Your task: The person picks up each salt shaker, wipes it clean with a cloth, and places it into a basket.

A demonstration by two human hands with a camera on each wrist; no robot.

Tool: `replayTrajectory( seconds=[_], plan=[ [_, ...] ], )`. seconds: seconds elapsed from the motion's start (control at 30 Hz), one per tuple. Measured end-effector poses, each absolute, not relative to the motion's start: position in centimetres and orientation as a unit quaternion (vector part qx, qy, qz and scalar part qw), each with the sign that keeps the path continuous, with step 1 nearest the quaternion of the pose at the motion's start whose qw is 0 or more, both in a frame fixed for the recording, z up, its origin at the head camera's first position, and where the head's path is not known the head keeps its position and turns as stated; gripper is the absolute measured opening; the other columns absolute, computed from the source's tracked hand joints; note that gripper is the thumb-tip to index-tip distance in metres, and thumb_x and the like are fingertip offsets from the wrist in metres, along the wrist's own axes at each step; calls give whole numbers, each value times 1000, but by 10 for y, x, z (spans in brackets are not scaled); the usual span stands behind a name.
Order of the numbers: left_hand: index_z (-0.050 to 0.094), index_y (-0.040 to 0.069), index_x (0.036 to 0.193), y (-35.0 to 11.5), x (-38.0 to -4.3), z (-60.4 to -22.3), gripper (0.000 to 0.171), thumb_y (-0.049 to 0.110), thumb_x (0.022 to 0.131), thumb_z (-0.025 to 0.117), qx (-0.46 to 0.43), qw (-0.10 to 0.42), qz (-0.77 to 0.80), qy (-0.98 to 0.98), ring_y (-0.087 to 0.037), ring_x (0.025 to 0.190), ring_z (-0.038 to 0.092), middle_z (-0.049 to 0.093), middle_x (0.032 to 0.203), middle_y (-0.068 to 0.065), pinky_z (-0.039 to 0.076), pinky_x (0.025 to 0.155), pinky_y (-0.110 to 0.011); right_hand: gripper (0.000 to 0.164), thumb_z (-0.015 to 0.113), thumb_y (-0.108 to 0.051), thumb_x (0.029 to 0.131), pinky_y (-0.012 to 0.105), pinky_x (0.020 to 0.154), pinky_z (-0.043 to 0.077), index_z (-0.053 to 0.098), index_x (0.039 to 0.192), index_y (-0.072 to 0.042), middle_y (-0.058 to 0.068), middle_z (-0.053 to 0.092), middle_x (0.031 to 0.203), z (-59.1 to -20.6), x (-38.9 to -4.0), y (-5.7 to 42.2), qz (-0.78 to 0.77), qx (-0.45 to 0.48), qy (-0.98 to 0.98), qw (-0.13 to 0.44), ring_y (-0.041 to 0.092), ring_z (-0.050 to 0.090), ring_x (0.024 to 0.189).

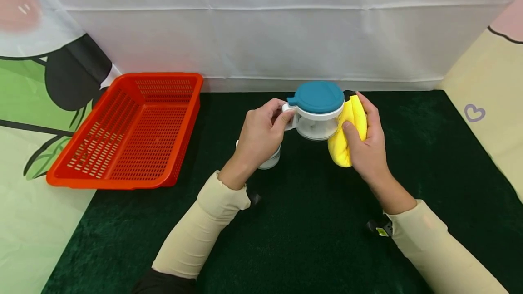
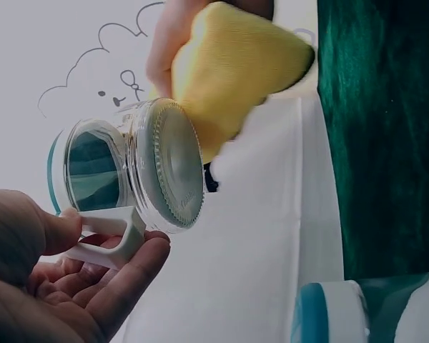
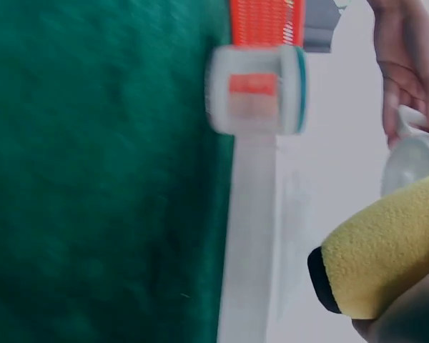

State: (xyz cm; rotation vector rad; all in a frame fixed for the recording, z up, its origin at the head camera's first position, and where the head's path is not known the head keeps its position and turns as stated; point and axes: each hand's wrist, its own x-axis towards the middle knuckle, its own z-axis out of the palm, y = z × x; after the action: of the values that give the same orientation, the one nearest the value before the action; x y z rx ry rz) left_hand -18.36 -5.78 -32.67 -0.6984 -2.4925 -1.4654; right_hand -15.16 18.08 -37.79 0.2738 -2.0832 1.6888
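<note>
My left hand (image 1: 259,133) pinches the white handle of a clear glass jar (image 1: 316,127) with a blue lid (image 1: 319,96), holding it above the table. In the left wrist view, thumb and fingers are on the handle (image 2: 129,239), and the ribbed glass bottom faces sideways. A bunched yellow cloth (image 1: 347,135) with black edging is gripped by my right hand (image 1: 369,146) at the jar's right side, seemingly against the glass. A second jar (image 1: 270,160) stands on the table, mostly hidden behind my left hand; its blue lid (image 2: 312,314) shows in the left wrist view.
A red-orange plastic basket (image 1: 180,167) with slotted walls sits on the left of the dark green tabletop (image 1: 310,221). White fabric (image 1: 261,44) hangs along the table's back edge, and printed cloths flank both sides.
</note>
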Motion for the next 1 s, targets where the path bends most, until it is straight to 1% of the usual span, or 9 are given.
replayTrajectory(
  seconds=[0.1,0.23,0.33,0.47,0.6,0.73,0.83,0.9,1.0],
  plan=[
    [66,4,118,-57,-185,-330,25,25,107,59,-236,82,-483,-840,-14,74,58,68,91,-2,53,66,-29,60,54,-2,102,29,79,50,37,157,-20,-5,49,124,-364,-152,183,604,109,-753,235,23,52,101],
    [66,5,116,-55,-186,-332,25,27,107,58,-231,82,-480,-842,-15,69,54,64,84,-2,48,59,-29,60,56,-2,101,29,78,49,40,156,-17,-5,50,127,-353,-146,178,582,127,-752,282,22,51,101],
    [67,5,114,-54,-187,-331,25,27,107,59,-223,87,-488,-839,-15,67,54,63,82,-2,47,59,-29,60,59,-1,99,27,79,48,41,155,-12,-2,50,132,-355,-139,169,559,139,-754,316,20,51,101],
    [68,5,113,-54,-188,-328,25,27,106,61,-216,97,-494,-837,-15,67,54,64,82,-1,48,59,-30,62,61,3,98,26,82,48,38,154,-8,0,48,133,-366,-133,159,548,141,-755,333,17,50,103],
    [68,5,113,-55,-187,-325,25,28,106,61,-212,93,-496,-837,-15,68,56,66,84,-1,49,60,-30,63,60,4,99,27,83,49,35,156,-9,-2,46,132,-378,-135,157,560,137,-750,325,18,51,104],
    [68,4,116,-58,-185,-322,26,27,106,61,-206,92,-506,-832,-12,75,61,71,94,-2,55,69,-27,63,60,-2,101,29,83,50,34,158,-14,-5,47,128,-389,-137,159,577,120,-752,297,20,52,102],
    [68,4,116,-61,-185,-319,25,26,106,61,-208,95,-510,-829,-13,79,64,73,98,-3,58,75,-27,63,60,-5,102,28,81,50,35,158,-17,-7,48,124,-396,-139,163,586,101,-757,271,21,53,100],
    [68,4,117,-62,-184,-318,25,26,106,62,-210,92,-509,-830,-14,79,64,73,98,-3,58,75,-27,62,60,-8,102,28,81,51,35,158,-20,-5,49,125,-397,-142,166,591,89,-761,252,22,54,100],
    [67,4,116,-62,-184,-320,24,25,106,62,-216,86,-499,-835,-15,76,60,69,91,-2,56,70,-28,61,59,-9,103,28,80,51,36,158,-21,-5,50,125,-389,-146,171,599,79,-762,233,22,54,100]
  ],
)
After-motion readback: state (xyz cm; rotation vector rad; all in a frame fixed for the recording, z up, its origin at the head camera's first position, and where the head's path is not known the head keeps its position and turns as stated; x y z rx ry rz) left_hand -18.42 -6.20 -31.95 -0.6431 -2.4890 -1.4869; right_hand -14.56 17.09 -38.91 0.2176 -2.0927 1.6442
